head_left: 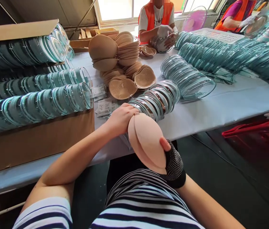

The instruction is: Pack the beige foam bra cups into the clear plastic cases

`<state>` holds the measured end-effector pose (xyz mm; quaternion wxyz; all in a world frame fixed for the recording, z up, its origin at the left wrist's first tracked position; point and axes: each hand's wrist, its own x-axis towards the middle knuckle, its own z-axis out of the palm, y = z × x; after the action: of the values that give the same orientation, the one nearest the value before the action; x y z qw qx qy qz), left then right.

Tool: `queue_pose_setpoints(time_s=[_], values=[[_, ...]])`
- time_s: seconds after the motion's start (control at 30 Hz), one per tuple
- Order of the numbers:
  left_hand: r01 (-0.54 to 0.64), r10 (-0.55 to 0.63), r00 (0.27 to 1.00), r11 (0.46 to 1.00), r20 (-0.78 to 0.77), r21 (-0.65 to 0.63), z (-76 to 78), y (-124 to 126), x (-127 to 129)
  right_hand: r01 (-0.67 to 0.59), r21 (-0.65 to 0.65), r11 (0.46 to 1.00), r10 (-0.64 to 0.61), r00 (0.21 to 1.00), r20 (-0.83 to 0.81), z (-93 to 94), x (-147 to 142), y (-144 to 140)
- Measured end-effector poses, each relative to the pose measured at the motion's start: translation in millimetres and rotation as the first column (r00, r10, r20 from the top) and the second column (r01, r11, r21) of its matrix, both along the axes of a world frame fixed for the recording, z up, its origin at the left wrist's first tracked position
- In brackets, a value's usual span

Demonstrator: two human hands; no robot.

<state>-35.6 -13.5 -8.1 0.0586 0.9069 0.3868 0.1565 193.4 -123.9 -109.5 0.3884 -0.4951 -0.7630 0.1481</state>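
My right hand, in a dark dotted fingerless glove, holds a pair of beige foam cups above the table's near edge. My left hand rests with curled fingers on the top edge of those cups, touching a row of clear round plastic cases that lies on the white table. A pile of more beige cups sits further back in the middle.
Rows of teal-rimmed clear cases lie on a cardboard box at left; more rows at right. Small paper slips lie near my left hand. Two people in orange vests work across the table. A red crate stands below right.
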Motion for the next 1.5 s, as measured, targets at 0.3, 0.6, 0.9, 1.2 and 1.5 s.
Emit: queue_pose_setpoints(time_s=[0.3, 0.6, 0.9, 1.2, 1.5], values=[[-0.232, 0.233, 0.972, 0.972, -0.03, 0.048, -0.8, -9, 9, 0.166, 0.092, 0.982, -0.167, 0.986, 0.0, 28.8, 11, 8], [-0.241, 0.235, 0.965, 0.97, 0.118, 0.041, -5.0, -9, 13, 0.047, 0.013, 0.999, -0.049, 0.983, 0.175, 54.9, 12, 22], [-0.238, 0.232, 0.966, 0.97, 0.112, 0.041, -1.2, -9, 20, 0.036, 0.237, 0.971, -0.05, 0.997, 0.054, 63.5, 18, 38], [-0.285, 0.267, 0.947, 0.955, 0.178, 0.083, -7.3, -1, 18, 0.025, 0.144, 0.989, -0.07, 0.947, 0.313, 71.3, 13, 5], [-0.08, 0.107, 0.98, 0.984, 0.168, -0.157, 3.8, 1, 3, -0.135, 0.041, 0.99, 0.108, 0.914, 0.391, 90.6, -2, 40]])
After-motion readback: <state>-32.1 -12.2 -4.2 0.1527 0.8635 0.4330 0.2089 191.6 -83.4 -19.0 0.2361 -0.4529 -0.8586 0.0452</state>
